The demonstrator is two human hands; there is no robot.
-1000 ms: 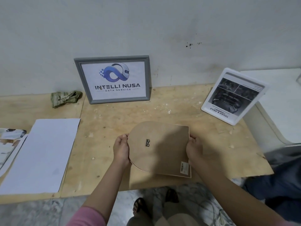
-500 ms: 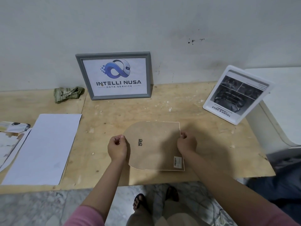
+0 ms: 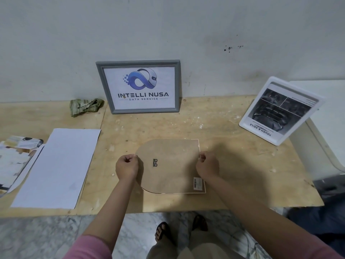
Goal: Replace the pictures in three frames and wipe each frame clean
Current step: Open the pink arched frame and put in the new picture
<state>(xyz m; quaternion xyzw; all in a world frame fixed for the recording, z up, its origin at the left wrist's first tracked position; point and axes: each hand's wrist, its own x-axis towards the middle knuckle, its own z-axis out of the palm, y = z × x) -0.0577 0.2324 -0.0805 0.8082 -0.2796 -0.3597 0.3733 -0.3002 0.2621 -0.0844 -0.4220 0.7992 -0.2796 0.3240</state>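
The plywood table (image 3: 214, 128) now carries the arch-shaped frame (image 3: 173, 165) face down, lowered flat from the tilt I held it at. My left hand (image 3: 127, 166) and right hand (image 3: 207, 165) curl at its edges, probably working the backing clips.

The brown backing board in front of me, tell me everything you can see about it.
The brown backing board looks like fibreboard, rounded on its left end and square on its right. It lies flat on the plywood table with a thin pale edge showing beneath its right and near sides. A small metal hanger sits left of centre, a barcode sticker near the right front corner. The left hand pinches its rounded edge, the right hand its straight edge.
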